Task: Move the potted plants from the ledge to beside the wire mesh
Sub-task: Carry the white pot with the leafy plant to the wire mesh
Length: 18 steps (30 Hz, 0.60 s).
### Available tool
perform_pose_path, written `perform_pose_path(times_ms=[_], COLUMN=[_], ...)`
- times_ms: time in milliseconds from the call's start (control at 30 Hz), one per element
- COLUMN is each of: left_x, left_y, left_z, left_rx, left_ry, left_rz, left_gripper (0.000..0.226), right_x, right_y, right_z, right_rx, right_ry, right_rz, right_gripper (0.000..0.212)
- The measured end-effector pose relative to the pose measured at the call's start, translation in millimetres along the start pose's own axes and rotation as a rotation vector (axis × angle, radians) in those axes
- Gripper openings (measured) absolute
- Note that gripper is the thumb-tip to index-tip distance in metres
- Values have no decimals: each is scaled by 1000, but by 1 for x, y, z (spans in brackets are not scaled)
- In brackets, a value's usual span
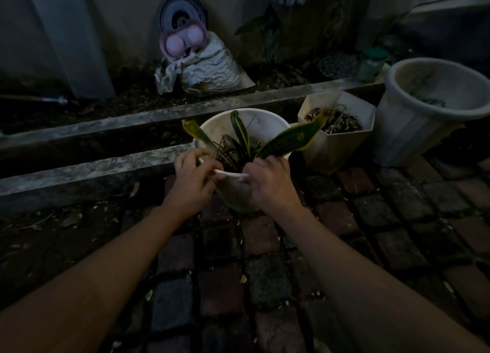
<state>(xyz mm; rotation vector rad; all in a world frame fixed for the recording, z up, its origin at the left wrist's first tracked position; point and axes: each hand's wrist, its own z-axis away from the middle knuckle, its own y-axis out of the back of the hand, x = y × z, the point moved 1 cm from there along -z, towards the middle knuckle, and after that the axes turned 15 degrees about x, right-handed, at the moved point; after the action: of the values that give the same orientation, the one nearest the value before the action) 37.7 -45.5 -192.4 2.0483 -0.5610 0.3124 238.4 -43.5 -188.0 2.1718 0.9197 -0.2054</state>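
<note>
A round white pot (pixel 236 190) holding a plant with green and yellow striped leaves (pixel 289 137) sits on the brick paving beside the concrete ledge (pixel 87 167). My left hand (pixel 195 177) grips the pot's near rim on the left side. My right hand (pixel 270 182) grips the near rim on the right side. To the right stands an angular white pot (pixel 342 145) with dry soil and withered stems. Further right is a large ribbed white pot (pixel 413 129). No wire mesh shows in the view.
A second concrete kerb (pixel 185 111) runs behind the first, with dark soil beyond. A crumpled white sack (pixel 209 68) leans against the wall with a pink plastic item (pixel 183 39) on top. A green-lidded jar (pixel 371 63) stands at the back right. Brick paving (pixel 265 273) fills the foreground.
</note>
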Motion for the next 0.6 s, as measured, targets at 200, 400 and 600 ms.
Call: perform_pose_path(times_ms=[200, 400, 600], left_x=[12, 8, 9], left_y=[-12, -37, -71], left_z=[39, 48, 62], left_rx=[335, 288, 141], left_ry=[296, 563, 534], left_rz=[362, 749, 682], left_gripper=[37, 74, 122], right_x=[36, 32, 40], right_y=[19, 13, -11], right_z=[23, 62, 95], right_rx=[171, 400, 196], right_ry=[18, -547, -811], right_rz=[-38, -371, -666], right_gripper=[8, 52, 103])
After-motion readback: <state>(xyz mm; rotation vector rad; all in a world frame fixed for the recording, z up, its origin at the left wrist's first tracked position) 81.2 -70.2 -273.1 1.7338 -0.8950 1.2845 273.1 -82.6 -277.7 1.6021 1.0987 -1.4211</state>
